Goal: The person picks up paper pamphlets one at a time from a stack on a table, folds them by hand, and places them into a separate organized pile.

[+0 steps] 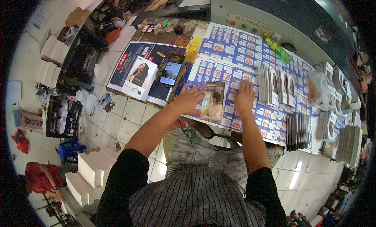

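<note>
Head view: left hand point(189, 100), right hand point(244, 97), palms down, flank booklets point(214, 104)

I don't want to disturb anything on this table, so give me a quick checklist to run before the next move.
1. Hands free of tools: ok. The left hand and right hand show none.
2. Left fingertips touching the booklets between the hands: cannot tell. They are at the left edge, contact unclear.
3. Right hand apart from the overlapping booklets on its right: ok. A gap shows.
4. Phone away from the fingers: ok. It lies left of the left hand.
5. Green bottle upright: not ok. It lies on its side.
</note>
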Demonstrator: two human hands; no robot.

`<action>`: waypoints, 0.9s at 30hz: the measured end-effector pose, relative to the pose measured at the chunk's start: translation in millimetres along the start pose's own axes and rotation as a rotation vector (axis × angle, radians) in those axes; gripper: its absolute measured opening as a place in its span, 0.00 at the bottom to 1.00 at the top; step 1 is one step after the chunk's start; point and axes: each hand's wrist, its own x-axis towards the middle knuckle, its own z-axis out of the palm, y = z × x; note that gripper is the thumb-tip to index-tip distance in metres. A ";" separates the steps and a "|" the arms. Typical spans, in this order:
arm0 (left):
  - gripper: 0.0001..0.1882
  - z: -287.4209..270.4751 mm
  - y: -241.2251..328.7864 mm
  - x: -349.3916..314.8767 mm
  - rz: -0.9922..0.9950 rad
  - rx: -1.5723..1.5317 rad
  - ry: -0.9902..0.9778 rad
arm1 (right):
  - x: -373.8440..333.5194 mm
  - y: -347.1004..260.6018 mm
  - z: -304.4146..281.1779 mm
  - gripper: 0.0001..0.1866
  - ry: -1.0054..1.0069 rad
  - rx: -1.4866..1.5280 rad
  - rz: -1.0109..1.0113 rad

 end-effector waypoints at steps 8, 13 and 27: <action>0.49 -12.5 19.3 16.8 -0.046 0.099 -0.113 | -7.0 20.0 -16.2 0.30 -0.182 0.168 0.018; 0.51 -12.1 17.9 14.7 -0.080 0.093 -0.170 | -54.7 -2.9 -58.5 0.29 -0.397 0.391 -0.047; 0.51 -19.4 23.8 19.8 -0.095 0.058 -0.166 | 11.5 11.5 -14.3 0.27 -0.130 0.104 -0.059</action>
